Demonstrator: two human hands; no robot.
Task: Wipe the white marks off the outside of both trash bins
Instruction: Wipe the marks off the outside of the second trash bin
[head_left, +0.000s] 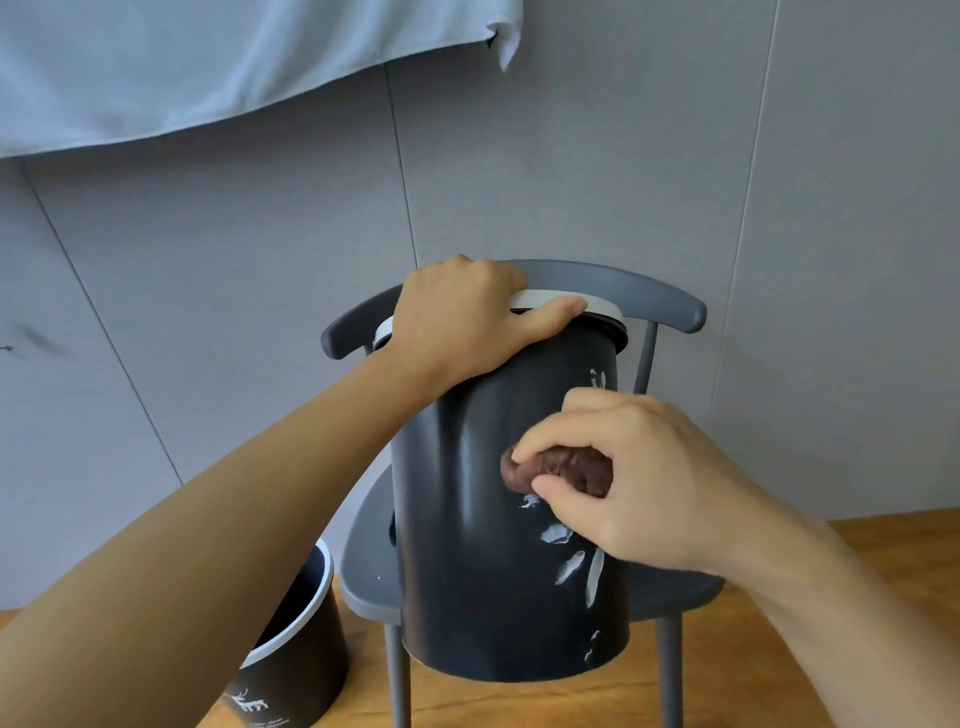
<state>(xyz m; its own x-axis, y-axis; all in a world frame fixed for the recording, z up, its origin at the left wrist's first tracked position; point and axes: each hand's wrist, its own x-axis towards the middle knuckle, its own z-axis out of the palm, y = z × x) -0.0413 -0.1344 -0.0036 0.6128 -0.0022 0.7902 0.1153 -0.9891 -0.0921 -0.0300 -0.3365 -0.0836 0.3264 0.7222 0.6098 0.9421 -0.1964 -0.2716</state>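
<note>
Gripping bin (467, 545) rim — left hand (462, 322); right hand (639, 478) presses cloth (550, 467).

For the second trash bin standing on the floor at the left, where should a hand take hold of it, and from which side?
Grip the floor bin at its white rim, coming from above. It stands upright with its mouth open, so the fingers can hook over the rim, as the left hand does on the bin on the chair. Its wall is wide and smooth and offers less hold.
</note>
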